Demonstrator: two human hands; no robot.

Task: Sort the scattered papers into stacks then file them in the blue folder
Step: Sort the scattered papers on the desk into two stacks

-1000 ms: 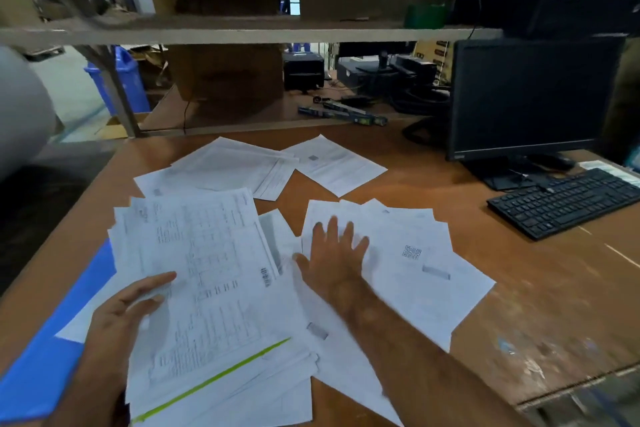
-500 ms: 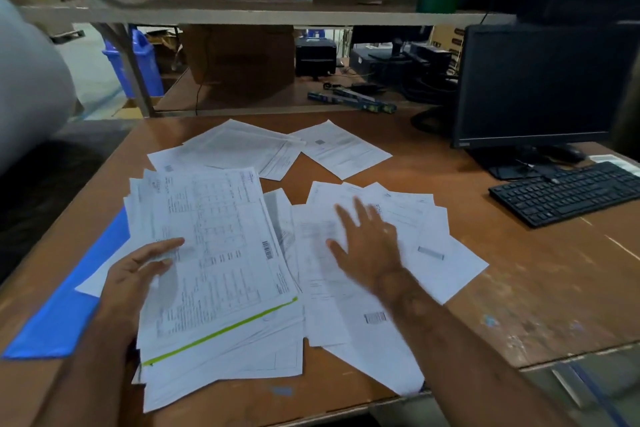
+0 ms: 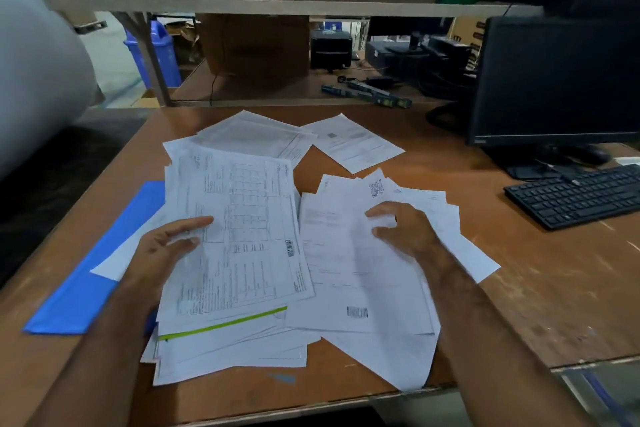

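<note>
While papers [image 3: 363,274] cover the desk [image 3: 519,288], both hands on stacks.

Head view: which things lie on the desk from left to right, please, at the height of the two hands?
Blue folder → left hand → left paper stack → right paper pile → right hand → black keyboard.
</note>
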